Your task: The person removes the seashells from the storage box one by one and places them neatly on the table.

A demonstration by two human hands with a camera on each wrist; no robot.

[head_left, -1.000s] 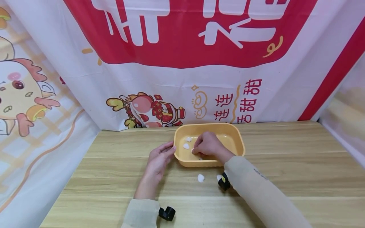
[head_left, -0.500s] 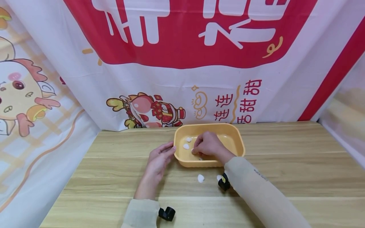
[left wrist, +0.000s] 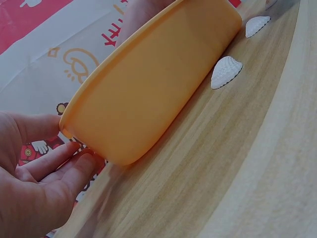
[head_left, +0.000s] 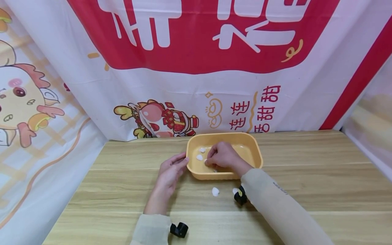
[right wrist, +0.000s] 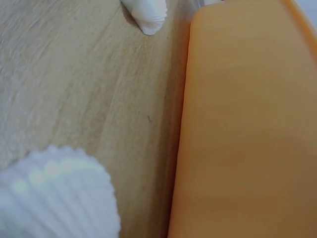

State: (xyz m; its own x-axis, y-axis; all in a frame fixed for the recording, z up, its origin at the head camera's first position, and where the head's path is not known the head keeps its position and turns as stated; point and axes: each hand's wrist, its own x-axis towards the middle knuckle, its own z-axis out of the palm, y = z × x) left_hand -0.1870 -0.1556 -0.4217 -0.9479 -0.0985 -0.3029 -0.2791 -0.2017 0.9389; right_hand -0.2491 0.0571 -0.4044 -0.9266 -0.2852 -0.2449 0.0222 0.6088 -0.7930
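Note:
A yellow-orange plastic basin (head_left: 208,176) stands at the back of the table. My right hand (head_left: 225,156) reaches down inside it, fingertips pinching a small white seashell (head_left: 206,161) just above or at the basin floor. To the left of those fingertips lie two more shells, one nearer (head_left: 199,157) and one farther back (head_left: 202,149); another is partly hidden under the hand. My left hand (head_left: 169,173) touches the basin's left end with extended fingers. In the left wrist view its fingertips (left wrist: 86,161) rest at the basin's end, below the rim.
On the wooden table (head_left: 116,190), in front of the basin, lie a ribbed white shell (left wrist: 227,72) and a second one (left wrist: 257,26) farther right, partly behind the right wrist camera (head_left: 240,195) in the head view. A printed cloth (head_left: 171,81) hangs directly behind the table.
The right fingertips have shifted very slightly left inside the basin, with the pinched shell. The left hand, the basin and the shells on the table keep their places.

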